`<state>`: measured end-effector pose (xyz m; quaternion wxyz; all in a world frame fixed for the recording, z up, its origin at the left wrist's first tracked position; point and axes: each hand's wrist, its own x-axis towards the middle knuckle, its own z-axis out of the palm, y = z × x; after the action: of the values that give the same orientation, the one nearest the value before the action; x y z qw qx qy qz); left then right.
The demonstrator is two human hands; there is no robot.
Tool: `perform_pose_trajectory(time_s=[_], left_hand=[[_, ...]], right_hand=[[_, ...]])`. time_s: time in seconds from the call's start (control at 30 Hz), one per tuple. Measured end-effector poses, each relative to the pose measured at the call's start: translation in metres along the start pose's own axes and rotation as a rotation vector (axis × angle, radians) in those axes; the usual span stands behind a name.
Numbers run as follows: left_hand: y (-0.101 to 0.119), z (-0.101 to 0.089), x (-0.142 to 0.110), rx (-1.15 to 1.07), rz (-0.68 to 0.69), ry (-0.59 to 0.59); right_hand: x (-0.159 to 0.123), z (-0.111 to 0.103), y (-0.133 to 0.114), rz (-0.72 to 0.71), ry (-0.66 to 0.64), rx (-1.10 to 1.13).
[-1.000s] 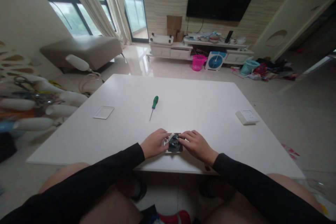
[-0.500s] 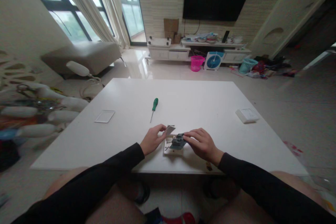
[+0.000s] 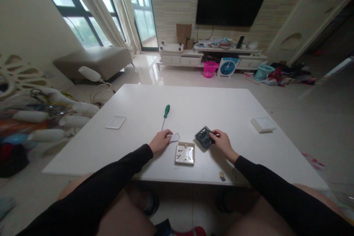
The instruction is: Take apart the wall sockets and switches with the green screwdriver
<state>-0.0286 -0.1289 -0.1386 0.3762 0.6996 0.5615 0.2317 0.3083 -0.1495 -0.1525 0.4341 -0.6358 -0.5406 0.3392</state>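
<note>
At the near edge of the white table (image 3: pixel 193 107), an open white square box (image 3: pixel 185 153) lies between my hands. My left hand (image 3: pixel 159 141) pinches a small white plate (image 3: pixel 174 137) just left of the box. To the right of the box, my right hand (image 3: pixel 223 143) holds a dark square module (image 3: pixel 204 137) down close to the tabletop. A green-handled screwdriver (image 3: pixel 165 114) lies a little beyond my left hand.
A thin white cover plate (image 3: pixel 116 122) lies at the table's left and a white wall switch (image 3: pixel 262 124) near its right edge. Cluttered white tubes and tools (image 3: pixel 49 112) stand to the left. Beyond are a sofa, a TV cabinet and a pink basket (image 3: pixel 209 69).
My hands have drawn apart. The right lifted the dark module out of the white box and carried it right. The left took the small white plate off to the left.
</note>
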Motion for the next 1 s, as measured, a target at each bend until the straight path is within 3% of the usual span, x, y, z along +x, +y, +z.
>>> perform_pose_trajectory(time_s=[0.43, 0.7, 1.0], left_hand=[[0.000, -0.007, 0.003, 0.145, 0.121, -0.041], [-0.001, -0.022, 0.005, 0.274, 0.210, 0.134], [-0.007, -0.005, 0.000, 0.416, 0.348, -0.025]], right_hand=[[0.004, -0.001, 0.007, 0.068, -0.080, -0.018], [0.000, 0.003, 0.010, 0.082, -0.127, -0.016], [0.003, 0.004, 0.017, 0.068, -0.157, -0.063]])
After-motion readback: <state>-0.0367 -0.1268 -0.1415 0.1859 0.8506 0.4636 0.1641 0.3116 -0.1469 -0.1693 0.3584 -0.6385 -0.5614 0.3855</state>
